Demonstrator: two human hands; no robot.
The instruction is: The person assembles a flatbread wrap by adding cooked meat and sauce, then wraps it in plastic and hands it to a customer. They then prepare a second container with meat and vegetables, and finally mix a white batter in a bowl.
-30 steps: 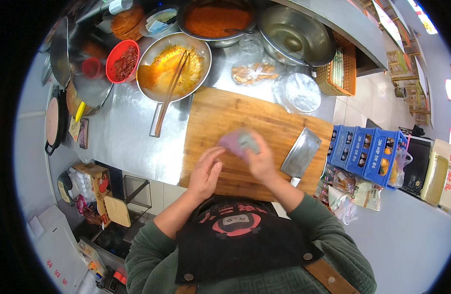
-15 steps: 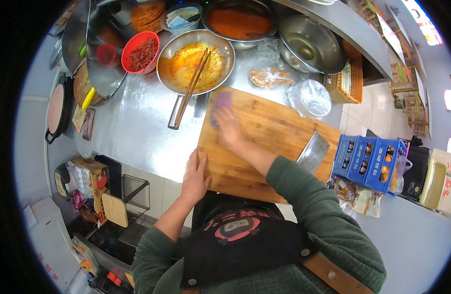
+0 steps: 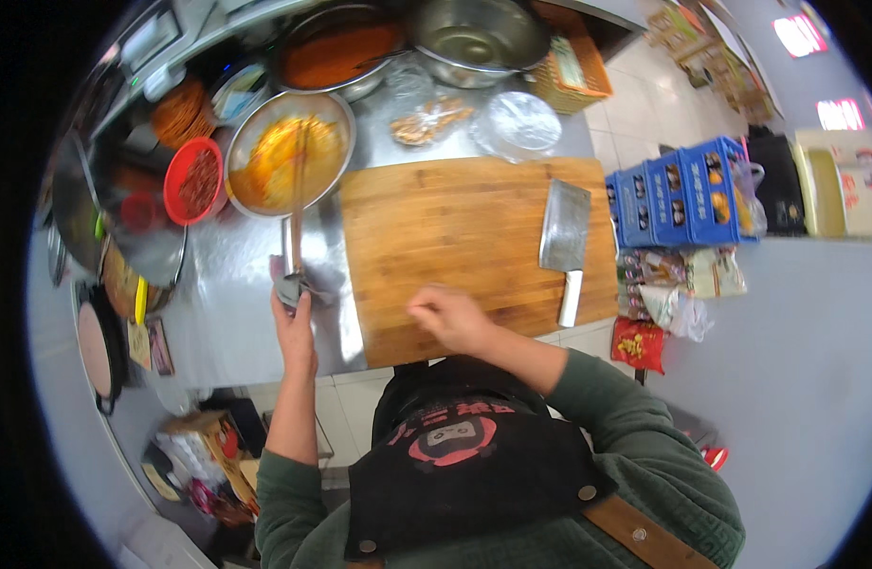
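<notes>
Steel surface: grey cloth is held by left-hand fingers at the pan handle, seemingly the step in hand, while right-hand fingers are curled over the cutting board, nothing seen held; chopsticks should be minded in any move.

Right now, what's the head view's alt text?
A person's left hand holds a crumpled grey-purple cloth at the handle of a round steel pan; the right hand is over a rectangular wooden board bearing a white-handled steel cleaver.
</notes>
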